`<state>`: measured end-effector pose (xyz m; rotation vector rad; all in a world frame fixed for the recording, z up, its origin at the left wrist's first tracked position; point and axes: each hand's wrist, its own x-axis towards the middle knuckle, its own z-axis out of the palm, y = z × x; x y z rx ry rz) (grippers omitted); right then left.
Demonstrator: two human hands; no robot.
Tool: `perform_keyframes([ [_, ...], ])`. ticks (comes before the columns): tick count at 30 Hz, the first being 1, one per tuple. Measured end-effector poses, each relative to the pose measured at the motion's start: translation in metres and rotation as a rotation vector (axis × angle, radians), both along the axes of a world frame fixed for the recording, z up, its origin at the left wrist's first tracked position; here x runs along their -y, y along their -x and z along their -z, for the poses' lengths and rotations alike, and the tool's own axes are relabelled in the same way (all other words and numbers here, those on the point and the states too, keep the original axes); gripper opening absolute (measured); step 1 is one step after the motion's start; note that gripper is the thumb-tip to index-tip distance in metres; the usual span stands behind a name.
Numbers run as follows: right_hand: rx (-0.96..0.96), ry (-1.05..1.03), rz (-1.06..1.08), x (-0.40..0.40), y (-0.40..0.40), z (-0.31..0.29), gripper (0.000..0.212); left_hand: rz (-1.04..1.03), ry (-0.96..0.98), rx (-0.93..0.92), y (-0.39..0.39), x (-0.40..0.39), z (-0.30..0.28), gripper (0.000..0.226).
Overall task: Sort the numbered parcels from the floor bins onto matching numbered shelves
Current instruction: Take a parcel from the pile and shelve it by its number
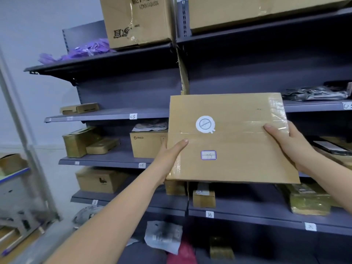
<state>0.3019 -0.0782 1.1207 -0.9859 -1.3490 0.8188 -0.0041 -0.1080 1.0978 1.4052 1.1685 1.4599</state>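
I hold a flat brown cardboard parcel [228, 138] up in front of the grey shelves. It carries a round white sticker and a small purple-edged label with a faint handwritten number. My left hand [169, 159] grips its lower left edge, thumb on top. My right hand [285, 143] grips its right edge, thumb across the taped face. Behind the parcel runs the shelf tagged 05 [133, 116]. Lower shelves show tags 08 [141, 165] and 16 [209, 214].
Shelves hold a PICO box [148, 143], small taped brown parcels [89, 141], a grey bag [314, 93] and large cartons [137, 21] on top. Plastic mailers [163, 237] lie low down. A metal frame [22, 140] stands at the left.
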Motion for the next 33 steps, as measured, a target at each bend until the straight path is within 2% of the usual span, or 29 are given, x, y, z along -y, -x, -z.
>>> perform_keyframes([
  [3, -0.022, 0.032, -0.038, -0.006, 0.014, -0.006, 0.012, -0.017, 0.023, 0.014, 0.016, 0.002, -0.002, 0.056],
  [6, -0.02, 0.085, -0.062, -0.024, 0.031, -0.016, 0.053, -0.047, 0.028, 0.02, 0.04, -0.001, -0.013, 0.056],
  [8, -0.021, 0.099, -0.087, -0.038, 0.048, -0.024, 0.059, -0.088, 0.007, 0.018, 0.057, -0.002, -0.021, 0.053],
  [12, -0.02, 0.114, -0.19, -0.06, 0.092, -0.033, 0.056, -0.178, 0.019, 0.026, 0.095, 0.001, -0.029, 0.048],
  [16, 0.04, 0.148, -0.307, -0.075, 0.143, -0.057, 0.041, -0.257, 0.116, 0.051, 0.138, 0.008, -0.049, 0.026],
  [19, 0.033, 0.192, -0.417, -0.086, 0.18, -0.078, 0.025, -0.309, 0.192, 0.087, 0.184, 0.006, -0.067, 0.021],
  [21, -0.014, 0.183, -0.46, -0.098, 0.205, -0.092, 0.031, -0.308, 0.185, 0.121, 0.213, 0.0, -0.079, 0.022],
  [23, -0.071, 0.166, -0.458, -0.11, 0.234, -0.105, 0.036, -0.279, 0.138, 0.151, 0.241, -0.011, -0.092, 0.022],
  [26, -0.134, 0.16, -0.43, -0.124, 0.282, -0.124, 0.029, -0.244, 0.063, 0.213, 0.284, -0.03, -0.114, 0.024],
  [33, -0.17, 0.214, -0.312, -0.167, 0.36, -0.155, 0.024, -0.173, 0.088, 0.277, 0.378, -0.096, -0.154, 0.033],
])
